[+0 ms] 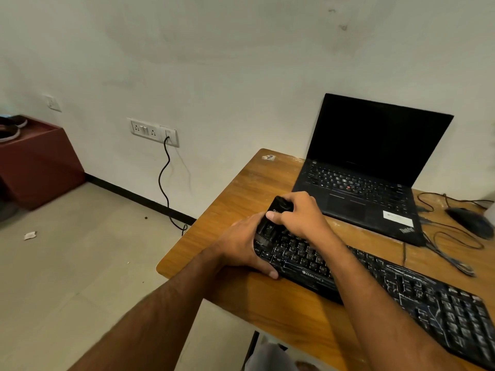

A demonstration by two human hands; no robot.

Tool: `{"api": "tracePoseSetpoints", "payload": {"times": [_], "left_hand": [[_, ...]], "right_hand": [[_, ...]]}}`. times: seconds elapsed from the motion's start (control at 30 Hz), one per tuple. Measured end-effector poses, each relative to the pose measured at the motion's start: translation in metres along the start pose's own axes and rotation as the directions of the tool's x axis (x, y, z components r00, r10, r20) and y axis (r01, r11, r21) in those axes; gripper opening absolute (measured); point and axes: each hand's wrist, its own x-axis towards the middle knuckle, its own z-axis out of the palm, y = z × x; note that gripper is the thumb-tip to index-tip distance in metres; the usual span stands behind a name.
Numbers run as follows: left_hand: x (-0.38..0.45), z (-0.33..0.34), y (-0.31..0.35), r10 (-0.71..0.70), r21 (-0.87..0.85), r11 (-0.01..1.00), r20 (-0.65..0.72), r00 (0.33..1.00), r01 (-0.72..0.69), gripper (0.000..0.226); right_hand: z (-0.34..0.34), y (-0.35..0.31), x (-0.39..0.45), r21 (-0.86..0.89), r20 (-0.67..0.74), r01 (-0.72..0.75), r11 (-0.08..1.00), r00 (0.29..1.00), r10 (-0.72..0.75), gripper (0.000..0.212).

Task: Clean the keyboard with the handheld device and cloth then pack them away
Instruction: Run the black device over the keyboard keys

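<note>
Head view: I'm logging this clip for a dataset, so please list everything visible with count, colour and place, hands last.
keyboard: one, black, front of the table, running right
handheld device: one, black, over the keyboard's left end
laptop: one, black, open with dark screen, back of the table
mouse: one, dark, table's right edge, blurred
cables: several, dark, on the table right of the laptop
table: one, wooden brown, right half of the view
socket panel: one, white, on the wall
wall cable: one, black, from the socket panel to the floor
box: one, reddish brown, far left on the floor
shoes: dark, on the box, count unclear
cloth: none visible
left hand: holds the keyboard's left end
right hand: grips the handheld device
</note>
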Motion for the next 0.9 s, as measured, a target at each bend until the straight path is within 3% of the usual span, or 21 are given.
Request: {"api": "tracePoseSetpoints", "payload": {"times": [0.1,0.23,0.33,0.47,0.6,0.73,0.9], "left_hand": [[0.0,0.001,-0.001,-0.005,-0.009,1.0,0.009,1.0,0.005,0.132],[0.0,0.0,-0.002,-0.005,-0.02,1.0,0.009,1.0,0.005,0.127],[0.0,0.001,-0.002,-0.011,-0.02,1.0,0.007,1.0,0.011,0.13],[0.0,-0.001,-0.001,-0.018,-0.032,0.999,0.013,1.0,0.018,0.124],[0.0,-0.001,-0.002,0.001,-0.048,0.999,0.026,1.0,0.001,0.136],[0.001,-0.003,-0.006,0.007,-0.104,0.995,0.052,0.999,-0.001,0.125],[0.0,-0.005,-0.009,0.012,-0.156,0.988,0.076,0.997,0.0,0.113]], "right_hand": [[-0.002,0.001,0.001,0.009,-0.079,-0.006,1.0,0.997,0.006,0.016],[-0.004,-0.002,0.003,0.026,0.054,-0.022,0.999,0.998,0.021,0.014],[-0.001,-0.003,0.003,0.03,-0.033,-0.012,0.999,0.999,0.013,0.016],[-0.001,-0.003,0.0,0.047,0.029,-0.02,0.999,0.999,0.019,0.015],[-0.005,0.001,-0.002,0.042,-0.099,-0.022,0.999,0.995,0.026,0.015],[-0.004,-0.003,-0.006,-0.028,0.0,0.006,1.0,1.0,-0.006,0.016],[0.004,-0.007,-0.015,-0.085,-0.073,0.06,0.995,0.995,-0.066,0.016]]}}
